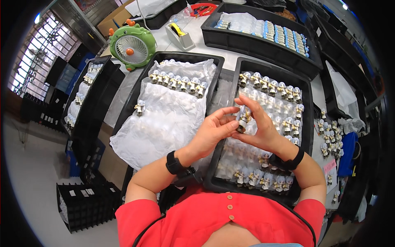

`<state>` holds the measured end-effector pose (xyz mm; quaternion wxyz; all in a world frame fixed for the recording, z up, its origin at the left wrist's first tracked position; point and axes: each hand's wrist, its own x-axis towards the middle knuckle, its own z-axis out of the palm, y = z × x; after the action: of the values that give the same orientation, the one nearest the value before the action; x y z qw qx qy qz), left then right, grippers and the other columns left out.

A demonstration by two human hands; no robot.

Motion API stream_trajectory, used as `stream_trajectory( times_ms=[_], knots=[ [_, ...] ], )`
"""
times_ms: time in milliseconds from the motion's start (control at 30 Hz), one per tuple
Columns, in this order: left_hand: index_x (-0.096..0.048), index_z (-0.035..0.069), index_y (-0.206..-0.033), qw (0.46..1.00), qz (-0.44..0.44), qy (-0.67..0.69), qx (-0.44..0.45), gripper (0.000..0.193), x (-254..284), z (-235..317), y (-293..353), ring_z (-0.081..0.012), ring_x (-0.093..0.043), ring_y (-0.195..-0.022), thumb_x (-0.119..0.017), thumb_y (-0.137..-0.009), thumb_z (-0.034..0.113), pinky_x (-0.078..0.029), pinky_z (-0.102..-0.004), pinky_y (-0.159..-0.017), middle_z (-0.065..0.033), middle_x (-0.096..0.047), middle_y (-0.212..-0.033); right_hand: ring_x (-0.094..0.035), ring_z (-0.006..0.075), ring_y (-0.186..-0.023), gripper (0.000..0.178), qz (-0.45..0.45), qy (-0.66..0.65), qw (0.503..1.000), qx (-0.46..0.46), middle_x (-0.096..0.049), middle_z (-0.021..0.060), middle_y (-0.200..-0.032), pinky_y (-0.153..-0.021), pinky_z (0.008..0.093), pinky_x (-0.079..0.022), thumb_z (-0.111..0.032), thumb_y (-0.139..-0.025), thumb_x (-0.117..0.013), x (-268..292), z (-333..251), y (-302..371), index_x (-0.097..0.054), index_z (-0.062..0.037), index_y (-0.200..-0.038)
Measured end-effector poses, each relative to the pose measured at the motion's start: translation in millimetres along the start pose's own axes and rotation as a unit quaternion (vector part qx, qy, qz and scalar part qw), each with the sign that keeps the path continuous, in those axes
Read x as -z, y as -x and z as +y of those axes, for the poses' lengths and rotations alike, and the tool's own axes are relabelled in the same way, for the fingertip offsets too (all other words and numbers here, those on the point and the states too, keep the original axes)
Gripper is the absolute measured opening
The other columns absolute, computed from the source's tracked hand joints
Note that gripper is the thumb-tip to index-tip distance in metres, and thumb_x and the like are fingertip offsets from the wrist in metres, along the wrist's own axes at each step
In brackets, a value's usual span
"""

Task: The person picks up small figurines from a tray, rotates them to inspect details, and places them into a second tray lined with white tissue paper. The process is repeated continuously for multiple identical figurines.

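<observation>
Holds 1 small figurine [243, 119] between the left hand [214, 130] and right hand [265, 129], close together and pinching it over the left part of the black tray [308, 96]. Could, from a slipping pinch, drop it onto the figurine rows [267, 180] in that tray, or brush those with the right wristband [293, 161]. Must clear the tray's raised rim; has roomier reach over the white sheet [152, 138] left of the tray.

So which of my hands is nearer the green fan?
Left. Your left hand is to the right of the fan and closer to your body; your right hand is farther right.
</observation>
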<state>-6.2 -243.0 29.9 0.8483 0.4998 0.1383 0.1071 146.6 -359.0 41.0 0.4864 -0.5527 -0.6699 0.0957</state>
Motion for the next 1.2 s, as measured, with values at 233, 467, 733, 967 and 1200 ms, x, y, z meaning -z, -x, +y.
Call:
stream_trajectory(
  times_ms=[233, 467, 733, 967, 1200],
  knots=[
    [-0.04, 0.004, -0.131, 0.999, 0.027, -0.036, -0.022, 0.047, -8.2, -2.8, -0.4, -0.0179, -0.061, -0.099, -0.062, -0.09, 0.015, -0.051, -0.0295, -0.082, -0.0093, -0.051, -0.12, -0.046, 0.0344, -0.122, 0.086, -0.044, 0.019, 0.997, 0.054, -0.044, 0.015, -0.135, -0.095, 0.0392, -0.045, -0.001, -0.064, -0.078, -4.9, 2.3, 2.3, -0.035, -0.0083, -0.138],
    [-0.043, 0.006, -0.127, 0.999, 0.011, -0.041, -0.008, 0.04, -7.8, -3.1, -2.6, -0.0142, -0.06, -0.097, -0.06, -0.092, 0.016, -0.049, -0.0238, -0.072, -0.0047, -0.057, -0.106, -0.046, 0.0369, -0.12, 0.086, -0.077, 0.056, 0.994, 0.062, -0.043, 0.0172, -0.132, -0.094, 0.0405, -0.045, -0.004, -0.063, -0.079, -5.3, 4.8, 4.7, -0.036, -0.008, -0.137],
    [-0.044, 0.005, -0.124, 0.999, 0.024, -0.029, -0.005, 0.039, -6.8, -5.5, -2.7, -0.0141, -0.061, -0.09, -0.061, -0.092, 0.019, -0.049, -0.0269, -0.075, -0.0066, -0.057, -0.105, -0.046, 0.037, -0.119, 0.086, -0.058, 0.044, 0.995, 0.066, -0.044, 0.017, -0.131, -0.095, 0.041, -0.045, -0.004, -0.063, -0.078, -6.9, 5.0, 4.1, -0.036, -0.008, -0.138],
    [-0.042, 0.007, -0.127, 0.998, 0.008, -0.052, -0.018, 0.039, -8.6, -3.3, -1.7, -0.0121, -0.058, -0.097, -0.058, -0.093, 0.016, -0.05, -0.0253, -0.075, -0.0036, -0.057, -0.109, -0.044, 0.0378, -0.123, 0.084, -0.069, 0.046, 0.994, 0.071, -0.042, 0.0164, -0.134, -0.097, 0.0414, -0.046, 0.001, -0.065, -0.075, -8.5, 2.0, 3.5, -0.036, -0.0088, -0.138],
    [-0.042, 0.004, -0.127, 0.998, 0.025, -0.027, -0.042, 0.045, -10.4, -1.7, 0.2, -0.0141, -0.06, -0.094, -0.064, -0.089, 0.016, -0.049, -0.027, -0.08, -0.0073, -0.057, -0.106, -0.042, 0.0379, -0.125, 0.085, -0.073, 0.03, 0.994, 0.069, -0.04, 0.0157, -0.136, -0.094, 0.0426, -0.048, 0.001, -0.065, -0.076, -8.0, -1.2, 3.3, -0.035, -0.0099, -0.139]
  ],
)
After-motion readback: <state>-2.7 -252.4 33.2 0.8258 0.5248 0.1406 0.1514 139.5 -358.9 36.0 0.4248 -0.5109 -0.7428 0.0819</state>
